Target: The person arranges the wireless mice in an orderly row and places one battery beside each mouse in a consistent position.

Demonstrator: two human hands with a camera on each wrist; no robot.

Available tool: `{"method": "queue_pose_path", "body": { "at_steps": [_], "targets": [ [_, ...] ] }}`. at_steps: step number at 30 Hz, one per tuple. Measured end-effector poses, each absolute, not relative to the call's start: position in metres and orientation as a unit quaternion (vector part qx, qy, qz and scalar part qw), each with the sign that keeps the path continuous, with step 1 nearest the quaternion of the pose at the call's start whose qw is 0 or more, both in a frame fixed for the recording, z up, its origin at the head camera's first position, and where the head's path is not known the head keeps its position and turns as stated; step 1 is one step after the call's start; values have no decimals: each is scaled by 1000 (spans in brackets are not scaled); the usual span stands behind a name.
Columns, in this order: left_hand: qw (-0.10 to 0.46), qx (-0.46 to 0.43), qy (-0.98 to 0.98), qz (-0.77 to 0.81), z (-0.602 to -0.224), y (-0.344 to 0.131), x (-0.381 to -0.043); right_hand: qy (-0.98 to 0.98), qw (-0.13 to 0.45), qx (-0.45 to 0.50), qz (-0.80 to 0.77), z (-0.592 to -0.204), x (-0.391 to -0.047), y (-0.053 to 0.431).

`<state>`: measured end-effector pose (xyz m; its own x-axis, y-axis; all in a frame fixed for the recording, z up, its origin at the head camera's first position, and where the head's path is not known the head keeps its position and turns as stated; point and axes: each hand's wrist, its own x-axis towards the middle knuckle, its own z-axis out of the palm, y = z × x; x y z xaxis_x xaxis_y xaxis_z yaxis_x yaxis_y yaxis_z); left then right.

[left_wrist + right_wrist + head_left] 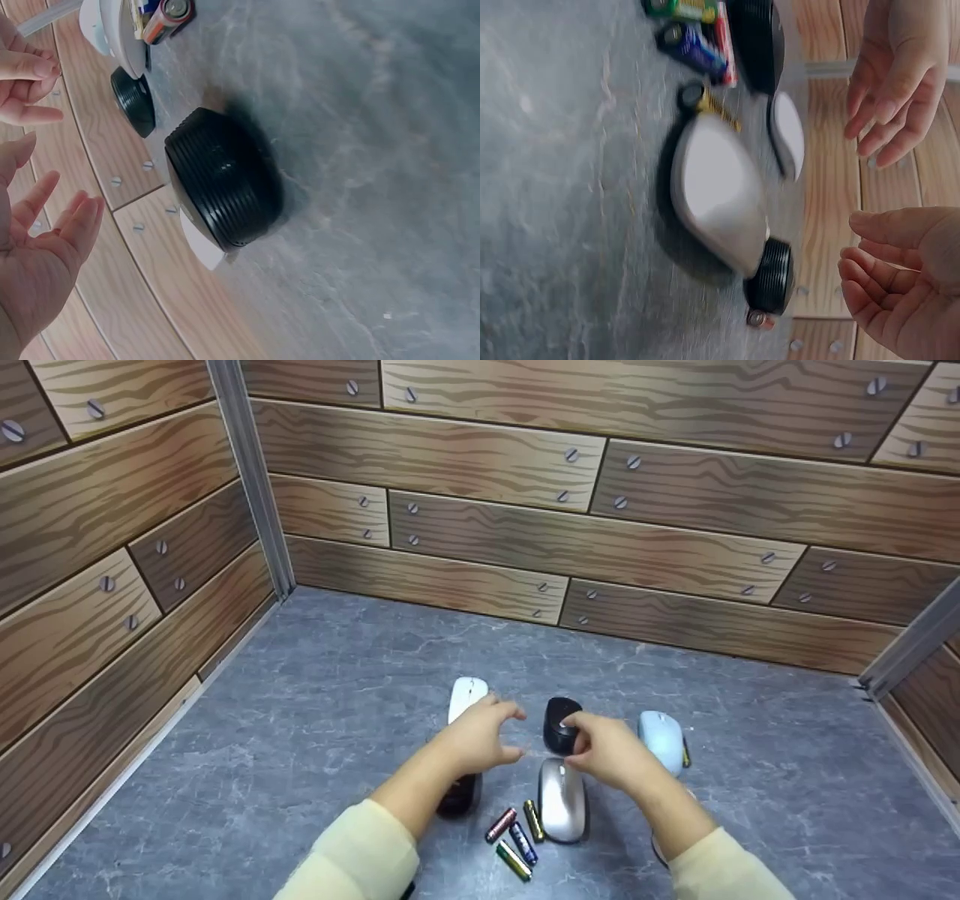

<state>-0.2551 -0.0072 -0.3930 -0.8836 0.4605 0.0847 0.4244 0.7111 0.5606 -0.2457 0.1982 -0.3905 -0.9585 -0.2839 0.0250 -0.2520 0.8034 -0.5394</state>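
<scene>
My left hand (480, 735) hovers with thumb and fingers spread, holding nothing. It is between a white mouse (466, 694) and a black mouse (559, 726), partly covering the white one. My right hand (611, 754) is above the table, thumb and loosely bent fingers apart with nothing between them in the right wrist view. It overlaps the black mouse's right side in the head view. A silver mouse (562, 806) lies just in front of that black mouse. Another black mouse (225, 180), with ribbed sides, is partly hidden under my left forearm in the head view.
Several batteries (523, 842) lie loose left of the silver mouse. A light blue mouse (661, 741) is at the right, with a battery (685, 753) beside it. Something mostly hidden lies under my right forearm. Wood-patterned walls (450, 525) bound the grey tabletop (337, 675).
</scene>
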Motion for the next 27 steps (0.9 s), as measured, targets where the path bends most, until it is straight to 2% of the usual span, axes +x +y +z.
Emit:
{"method": "queue_pose_path", "body": {
  "at_steps": [12, 21, 27],
  "targets": [
    [31, 268, 916, 299, -394, -18, -221, 924, 57, -286, -245, -394, -212, 181],
    [24, 297, 907, 299, -399, -26, -196, 900, 71, -366, -226, -405, -192, 170],
    [30, 308, 901, 303, -398, -30, -184, 898, 78, -405, -154, -412, -184, 161]
  ]
}}
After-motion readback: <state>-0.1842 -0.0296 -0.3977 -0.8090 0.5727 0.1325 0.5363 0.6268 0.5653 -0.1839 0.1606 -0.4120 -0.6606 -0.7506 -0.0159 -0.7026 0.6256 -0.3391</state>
